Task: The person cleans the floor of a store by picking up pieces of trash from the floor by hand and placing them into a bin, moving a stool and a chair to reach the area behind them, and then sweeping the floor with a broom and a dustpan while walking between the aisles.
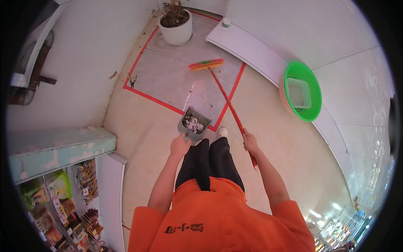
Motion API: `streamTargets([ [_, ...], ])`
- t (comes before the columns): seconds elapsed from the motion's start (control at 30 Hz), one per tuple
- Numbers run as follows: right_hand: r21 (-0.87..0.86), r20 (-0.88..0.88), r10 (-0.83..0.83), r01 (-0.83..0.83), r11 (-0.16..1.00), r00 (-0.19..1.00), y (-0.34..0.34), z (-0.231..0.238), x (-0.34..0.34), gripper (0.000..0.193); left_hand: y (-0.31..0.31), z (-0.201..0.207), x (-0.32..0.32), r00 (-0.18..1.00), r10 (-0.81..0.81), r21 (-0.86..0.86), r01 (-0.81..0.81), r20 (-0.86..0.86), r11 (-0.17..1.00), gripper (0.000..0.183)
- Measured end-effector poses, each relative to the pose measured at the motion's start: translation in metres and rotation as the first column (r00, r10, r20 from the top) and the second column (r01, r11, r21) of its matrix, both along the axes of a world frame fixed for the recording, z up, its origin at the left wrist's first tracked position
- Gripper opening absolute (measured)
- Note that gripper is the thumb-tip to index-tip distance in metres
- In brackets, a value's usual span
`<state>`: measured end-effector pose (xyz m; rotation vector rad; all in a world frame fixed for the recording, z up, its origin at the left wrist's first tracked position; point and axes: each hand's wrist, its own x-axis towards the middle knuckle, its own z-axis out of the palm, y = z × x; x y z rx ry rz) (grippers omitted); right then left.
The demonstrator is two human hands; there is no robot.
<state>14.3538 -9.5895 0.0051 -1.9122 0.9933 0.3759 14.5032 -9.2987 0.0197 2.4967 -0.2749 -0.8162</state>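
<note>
My left hand (180, 145) is closed round the short handle of a grey dustpan (202, 133), held in front of my legs. Crumpled whitish scraps (193, 124) and darker bits lie inside its pan. In my right hand (250, 141) is the red stick of a broom (225, 95), gripped near its upper end. The broom slants away to the upper left, and its orange, red and green head (206, 64) is over the grey floor patch, apart from the dustpan. A few small dark specks show on that patch.
Red tape (154, 99) borders the grey patch. A white plant pot (176, 32) stands at its far end, and yellow-handled pliers (132, 81) lie by the left corner. A green basin (315, 101) with a clear container sits on the white ledge at right. Packaged goods fill shelves at lower left.
</note>
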Motion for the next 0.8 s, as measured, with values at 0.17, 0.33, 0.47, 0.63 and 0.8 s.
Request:
streamTargets([
  [0.17,-0.037,-0.071,-0.038,0.035,0.999,0.997,-0.023,-0.037,0.048,0.05,0.024,0.001,-0.01,0.999,0.017,0.045,-0.015,-0.04,0.999,0.034],
  [0.33,0.078,-0.158,0.017,-0.004,0.997,0.987,0.011,-0.017,-0.053,0.061,0.02,-0.021,-0.004,0.983,0.039,-0.082,-0.054,-0.179,0.995,0.035],
  [0.47,0.23,-0.322,-0.006,0.084,0.97,0.947,0.064,0.071,-0.13,0.058,0.008,-0.036,0.001,0.998,0.039,-0.093,-0.043,-0.053,0.995,0.036],
  [0.63,0.474,-0.24,-0.295,0.377,0.796,0.925,0.112,0.135,-0.178,0.05,0.016,-0.009,0.005,0.995,0.095,-0.019,-0.096,-0.036,0.995,0.032],
  [0.8,0.362,-0.236,-0.158,0.238,0.901,0.959,0.093,0.124,-0.164,0.046,0.047,-0.021,-0.022,0.978,0.194,-0.032,-0.197,-0.074,0.98,0.029],
])
